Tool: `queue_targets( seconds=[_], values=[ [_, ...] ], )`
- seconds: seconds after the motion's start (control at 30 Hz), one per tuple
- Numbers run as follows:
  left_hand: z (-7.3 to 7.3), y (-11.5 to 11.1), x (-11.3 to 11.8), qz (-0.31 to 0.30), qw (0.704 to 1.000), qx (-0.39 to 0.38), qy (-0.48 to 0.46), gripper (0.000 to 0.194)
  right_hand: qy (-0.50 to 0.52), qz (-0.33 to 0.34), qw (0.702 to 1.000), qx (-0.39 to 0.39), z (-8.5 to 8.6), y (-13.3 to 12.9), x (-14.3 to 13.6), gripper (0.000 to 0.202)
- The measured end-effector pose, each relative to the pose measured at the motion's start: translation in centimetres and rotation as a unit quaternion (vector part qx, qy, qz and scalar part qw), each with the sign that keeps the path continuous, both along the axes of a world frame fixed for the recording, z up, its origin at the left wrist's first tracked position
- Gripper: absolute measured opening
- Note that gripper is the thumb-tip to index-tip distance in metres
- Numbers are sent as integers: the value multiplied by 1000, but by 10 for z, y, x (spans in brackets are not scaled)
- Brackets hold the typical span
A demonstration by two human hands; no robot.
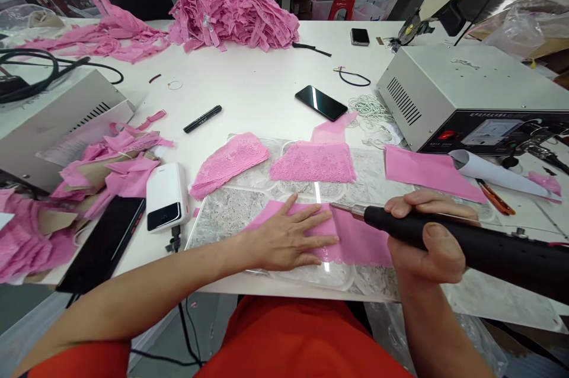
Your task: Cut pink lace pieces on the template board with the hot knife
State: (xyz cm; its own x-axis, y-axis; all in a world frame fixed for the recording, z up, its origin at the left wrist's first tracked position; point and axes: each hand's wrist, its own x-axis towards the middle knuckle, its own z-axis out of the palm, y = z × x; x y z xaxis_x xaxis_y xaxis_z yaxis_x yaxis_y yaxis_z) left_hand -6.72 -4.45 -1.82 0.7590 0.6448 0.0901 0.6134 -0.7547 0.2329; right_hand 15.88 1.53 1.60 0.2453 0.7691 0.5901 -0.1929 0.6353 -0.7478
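Observation:
My left hand lies flat with its fingers spread on pink fabric at the table's front edge. My right hand is wrapped round a thick black handheld tool, whose metal tip meets the fabric's upper part just right of my left fingers. Under the fabric is a clear plastic template on a marbled sheet. Just beyond my hands lie a stack of pink lace pieces and a pink lace panel.
A grey machine box stands at the right, another at the left. A phone, a marker, a power bank and an orange cutter lie around. Behind is a pink heap; a person stands at the back left.

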Motion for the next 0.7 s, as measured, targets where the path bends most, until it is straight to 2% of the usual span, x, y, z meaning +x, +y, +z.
queue_targets(
  seconds=[0.13, 0.27, 0.43, 0.57, 0.7],
  values=[
    [-2, -1, 0, 0, 1000, 24, -21, 54, -11, -9, 1000, 10, -1, 1, -1, 9],
    [8, -11, -9, 3, 999, 46, -27, 55, 14, -22, 1000, -2, 2, 3, -2, 13],
    [22, -46, -40, 105, 993, 54, 10, 51, 48, -11, 998, -32, 13, -1, -9, 18],
    [17, -76, -57, 170, 984, 49, 14, 50, 34, 35, 996, -76, 18, -8, -27, 14],
    [10, -92, -60, 184, 981, 51, 14, 49, 32, 86, 994, -57, 18, -9, -52, 12]
  ],
)
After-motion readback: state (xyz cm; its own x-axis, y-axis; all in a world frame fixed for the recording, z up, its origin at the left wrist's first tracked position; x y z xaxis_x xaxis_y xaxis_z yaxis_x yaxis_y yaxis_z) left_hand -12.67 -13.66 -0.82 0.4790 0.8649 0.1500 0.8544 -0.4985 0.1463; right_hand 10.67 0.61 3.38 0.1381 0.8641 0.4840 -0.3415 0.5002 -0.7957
